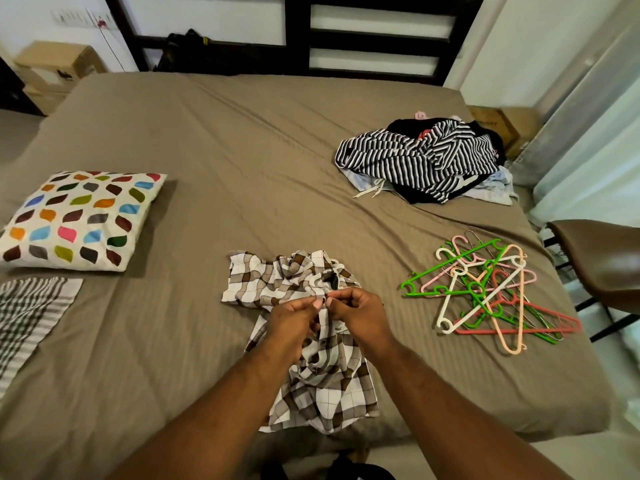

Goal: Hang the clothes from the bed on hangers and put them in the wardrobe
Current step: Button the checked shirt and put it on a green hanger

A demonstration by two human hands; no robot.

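On the bed [242, 140], a shirt [329, 403] lies at the near edge, a heap of hangers [478, 292] to its right, a pile of clothes [422, 157] behind them. A pillow [79, 220] lies at the left.

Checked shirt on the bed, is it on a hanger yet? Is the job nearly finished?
Not nearly. No garment on a hanger shows here. In hand: the left hand and right hand pinch the brown-and-white checked shirt on the brown bed. Left: the pile of coloured plastic hangers lies untouched, and the heap of black-and-white striped clothes waits.
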